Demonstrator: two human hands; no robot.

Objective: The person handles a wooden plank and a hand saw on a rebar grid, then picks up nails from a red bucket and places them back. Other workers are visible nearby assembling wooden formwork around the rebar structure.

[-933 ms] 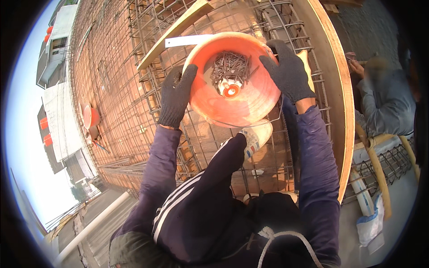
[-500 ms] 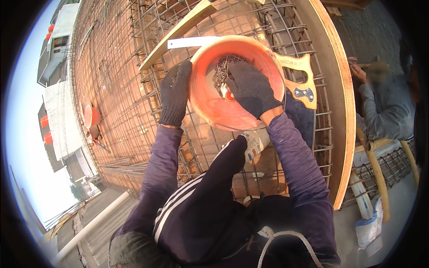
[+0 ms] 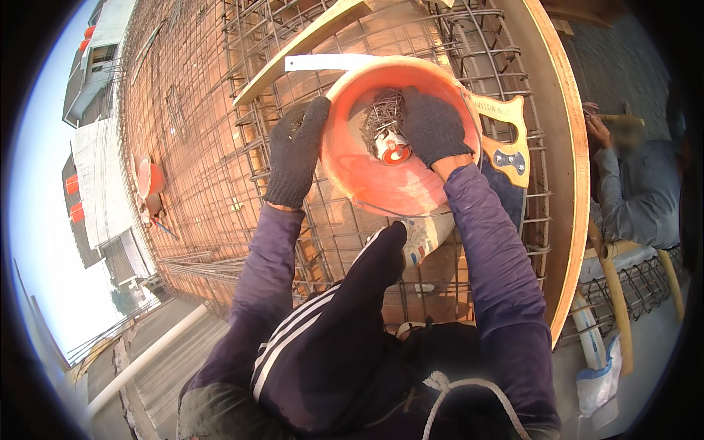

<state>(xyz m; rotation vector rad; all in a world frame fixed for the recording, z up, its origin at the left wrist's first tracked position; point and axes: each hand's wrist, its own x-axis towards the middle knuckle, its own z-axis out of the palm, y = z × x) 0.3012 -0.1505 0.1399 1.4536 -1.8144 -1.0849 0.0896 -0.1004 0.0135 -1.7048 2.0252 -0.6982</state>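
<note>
Right hand shifted rightward off nails, inside orange bucket; finger closure hidden, cannot tell. Left hand against left rim, closure likewise unclear. Handsaw juts from behind bucket; rebar mesh below. Bucket holds nails, red-and-white object.

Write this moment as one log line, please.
left hand: at bucket edge; right hand: inside bucket, by nails; bucket contents: nails, red-white item; handsaw: right of bucket
</note>
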